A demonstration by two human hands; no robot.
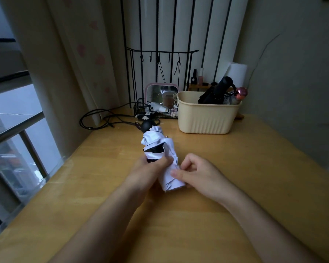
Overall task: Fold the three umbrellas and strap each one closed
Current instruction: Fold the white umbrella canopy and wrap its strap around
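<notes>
- A pale wooden table top (103, 196) runs from the near edge to the wall.
- The left hand (150, 168) has its fingers curled round the middle of a folded white fabric umbrella (160, 145) with a black lining.
- The right hand (196, 171) pinches the loose white cloth at the umbrella's near end between thumb and curled fingers.
- The umbrella lies lengthwise over the table's middle, with its round black handle (147, 125) pointing away.
- Farther right stands a cream ribbed plastic tub (207, 118), which holds a folded black umbrella (217, 90) and a grey umbrella with a shiny pink handle (240, 93).
- Left of the tub, a black wire basket (141, 109) holds a white hair dryer (158, 108), in front of a pink-framed mirror (150, 90).
- Black cables (95, 118) coil by the curtain.
</notes>
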